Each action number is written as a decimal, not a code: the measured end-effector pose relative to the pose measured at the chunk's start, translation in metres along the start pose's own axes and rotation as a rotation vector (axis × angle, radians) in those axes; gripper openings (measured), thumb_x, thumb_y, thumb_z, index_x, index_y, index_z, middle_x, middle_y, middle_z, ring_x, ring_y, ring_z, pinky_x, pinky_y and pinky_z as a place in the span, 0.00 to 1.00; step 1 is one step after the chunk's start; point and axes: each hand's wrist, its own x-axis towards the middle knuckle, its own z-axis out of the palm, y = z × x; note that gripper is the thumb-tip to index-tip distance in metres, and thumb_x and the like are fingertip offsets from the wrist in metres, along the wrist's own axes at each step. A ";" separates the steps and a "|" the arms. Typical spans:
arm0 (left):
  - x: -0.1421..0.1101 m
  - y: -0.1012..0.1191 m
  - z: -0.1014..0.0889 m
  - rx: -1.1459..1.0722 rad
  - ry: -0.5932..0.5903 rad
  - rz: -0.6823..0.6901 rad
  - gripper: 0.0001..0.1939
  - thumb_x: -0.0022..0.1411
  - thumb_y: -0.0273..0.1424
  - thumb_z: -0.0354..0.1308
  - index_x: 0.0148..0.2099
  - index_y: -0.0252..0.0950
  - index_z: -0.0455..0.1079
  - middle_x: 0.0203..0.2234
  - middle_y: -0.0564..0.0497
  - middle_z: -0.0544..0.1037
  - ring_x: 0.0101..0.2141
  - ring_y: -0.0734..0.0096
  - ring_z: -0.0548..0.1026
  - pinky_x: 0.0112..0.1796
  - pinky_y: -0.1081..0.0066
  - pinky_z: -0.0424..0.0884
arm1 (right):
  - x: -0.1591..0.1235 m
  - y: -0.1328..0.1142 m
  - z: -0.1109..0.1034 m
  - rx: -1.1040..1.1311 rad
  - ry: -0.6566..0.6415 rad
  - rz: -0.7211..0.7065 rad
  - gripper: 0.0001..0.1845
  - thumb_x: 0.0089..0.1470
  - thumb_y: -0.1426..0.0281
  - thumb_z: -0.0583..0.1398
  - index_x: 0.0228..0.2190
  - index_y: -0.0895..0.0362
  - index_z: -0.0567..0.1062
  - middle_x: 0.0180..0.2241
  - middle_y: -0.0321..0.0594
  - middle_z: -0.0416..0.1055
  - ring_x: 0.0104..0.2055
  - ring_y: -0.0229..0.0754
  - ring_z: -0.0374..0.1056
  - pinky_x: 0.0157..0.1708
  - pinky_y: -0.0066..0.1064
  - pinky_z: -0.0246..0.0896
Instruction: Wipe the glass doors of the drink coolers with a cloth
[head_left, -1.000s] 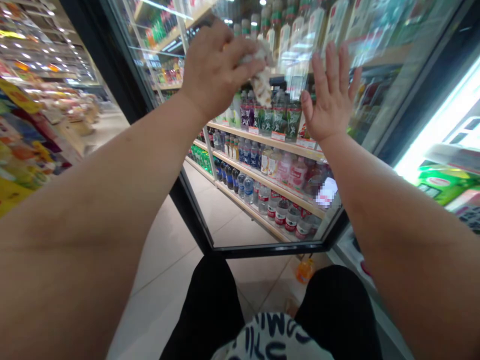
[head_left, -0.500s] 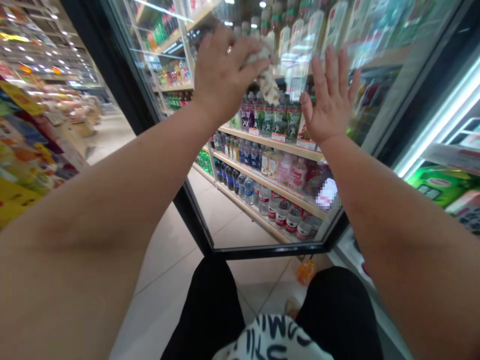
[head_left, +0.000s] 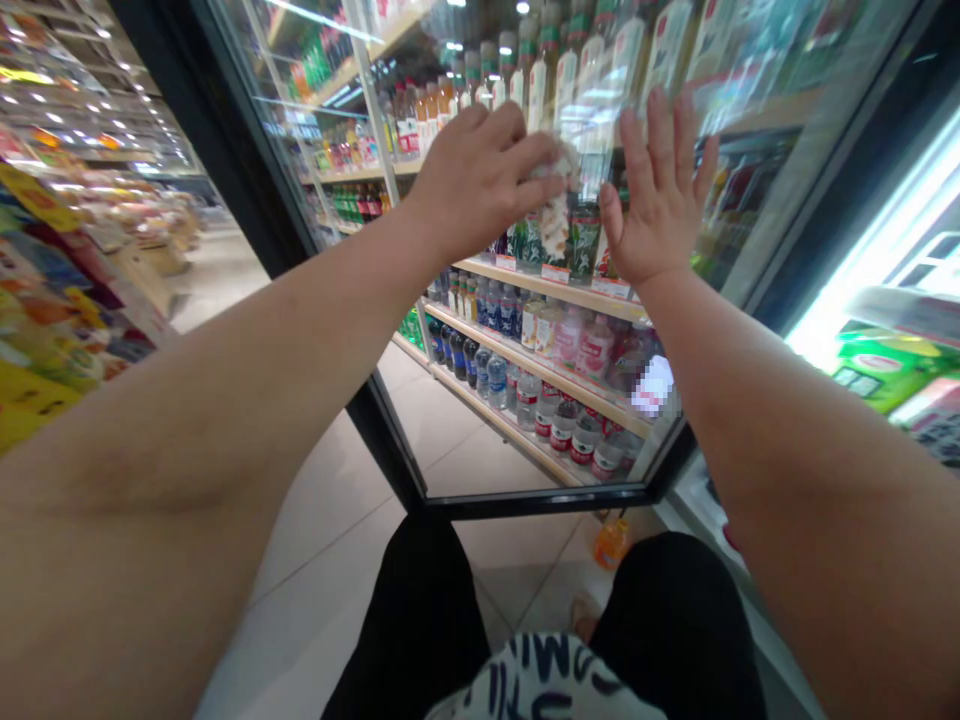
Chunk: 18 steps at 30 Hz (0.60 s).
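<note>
A crumpled, pale patterned cloth (head_left: 556,215) is bunched under the fingers of my left hand (head_left: 487,180), against the glass door pane (head_left: 480,465). My left fingers are closed round it, and part of the cloth is hidden behind them. To the right, my right hand (head_left: 660,200) lies flat on the same glass with its fingers spread and nothing in it. Rows of drink bottles (head_left: 592,345) on shelves show through the pane. The door's black frame (head_left: 540,503) runs along the bottom, just above my knees.
On the right stands a lit cooler with green packages (head_left: 874,370). An orange object (head_left: 613,543) is on the tiled floor (head_left: 322,530) below the door. A colourful display (head_left: 60,290) stands at the left, with an aisle beyond it.
My left hand has moved down and to the right across the glass with the cloth, nearer to my right hand. The right hand has stayed in place.
</note>
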 end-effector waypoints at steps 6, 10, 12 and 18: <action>0.002 -0.001 0.006 0.114 0.310 -0.124 0.22 0.80 0.39 0.42 0.57 0.46 0.77 0.55 0.47 0.77 0.50 0.39 0.73 0.43 0.43 0.68 | -0.001 0.000 -0.001 0.008 -0.009 0.010 0.31 0.73 0.57 0.49 0.70 0.52 0.51 0.72 0.43 0.46 0.74 0.54 0.38 0.69 0.61 0.30; 0.000 0.006 0.015 0.075 0.157 0.047 0.20 0.80 0.37 0.42 0.59 0.50 0.75 0.58 0.51 0.75 0.50 0.44 0.73 0.42 0.45 0.70 | 0.000 -0.003 -0.005 -0.003 -0.015 0.018 0.31 0.73 0.56 0.48 0.70 0.54 0.53 0.72 0.45 0.47 0.74 0.55 0.39 0.69 0.60 0.31; 0.003 0.005 0.014 0.066 0.121 0.061 0.20 0.80 0.38 0.42 0.60 0.49 0.74 0.58 0.49 0.74 0.50 0.44 0.73 0.42 0.43 0.70 | 0.000 -0.007 -0.008 0.011 -0.030 0.035 0.31 0.73 0.56 0.47 0.70 0.54 0.53 0.72 0.45 0.47 0.74 0.54 0.38 0.69 0.60 0.29; 0.011 0.009 0.013 0.031 0.250 -0.066 0.22 0.80 0.39 0.40 0.59 0.49 0.76 0.57 0.49 0.75 0.51 0.41 0.72 0.44 0.40 0.67 | 0.000 -0.012 -0.014 0.067 -0.071 0.087 0.31 0.72 0.57 0.48 0.70 0.52 0.52 0.72 0.41 0.45 0.75 0.51 0.35 0.69 0.61 0.26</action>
